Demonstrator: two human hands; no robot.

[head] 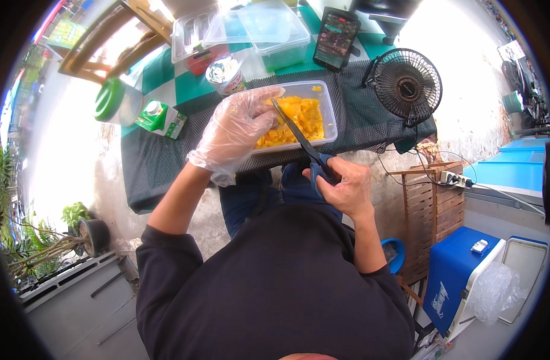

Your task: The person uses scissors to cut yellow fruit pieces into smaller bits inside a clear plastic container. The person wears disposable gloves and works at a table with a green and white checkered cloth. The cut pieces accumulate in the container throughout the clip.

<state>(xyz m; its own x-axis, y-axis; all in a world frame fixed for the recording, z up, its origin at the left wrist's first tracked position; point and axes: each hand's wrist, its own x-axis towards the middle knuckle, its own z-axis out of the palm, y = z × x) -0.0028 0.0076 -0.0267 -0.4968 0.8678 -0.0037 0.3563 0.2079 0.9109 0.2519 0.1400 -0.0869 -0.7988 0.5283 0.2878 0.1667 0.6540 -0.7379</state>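
My left hand [239, 126] wears a clear plastic glove and reaches over the left part of a rectangular plastic tub [331, 121]. Its fingers curl close to yellow-orange pieces [302, 121] of food in the tub; whether they pinch a piece cannot be made out. Bare, my right hand [345, 184] is closed on the blue handles of a pair of scissors [299, 137]. The dark blades slant over the tub's near rim, with the tips beside my left fingers. The blades look nearly together.
Behind the tub stand an opened can [223, 74], lidded plastic containers [279, 45] and a phone [336, 38]. A small black fan [408, 87] is at the right. A green-and-white carton [160, 118] and a green-lidded jar [122, 101] stand left. Cables [419, 166] hang beyond the table's right edge.
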